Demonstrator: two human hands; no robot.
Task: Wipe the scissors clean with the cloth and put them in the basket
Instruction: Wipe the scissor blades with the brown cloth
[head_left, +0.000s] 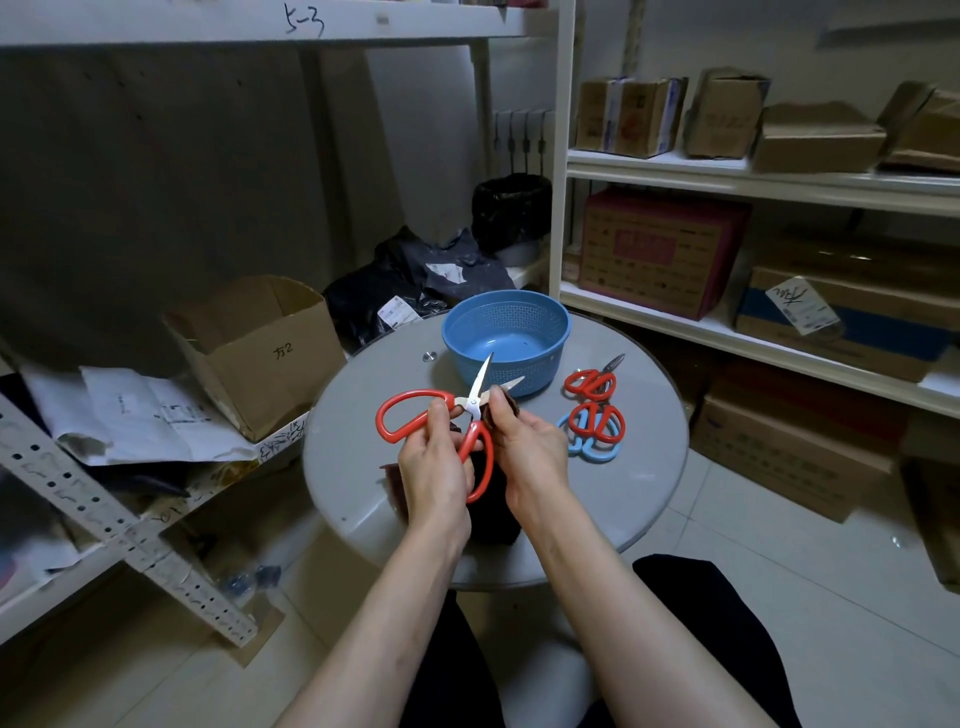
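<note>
Red-handled scissors (415, 415) are held above the round grey table (649, 467), their blades spread apart and pointing toward the blue basket (506, 332). My left hand (434, 467) grips them near the pivot and handles. My right hand (527, 441) pinches a dark brown cloth (498, 499) round the right blade; the cloth hangs down between my hands onto the table. The basket holds nothing that I can see. Right of my hands lie two more red-handled scissors (592, 382) (597, 422), the nearer pair resting over light-blue-handled scissors (595, 451).
An open cardboard box (254, 353) sits on the low shelf at left beside papers. Dark plastic bags (415, 291) lie behind the table. White shelving (727, 176) with cartons stands at right. Tiled floor surrounds the table.
</note>
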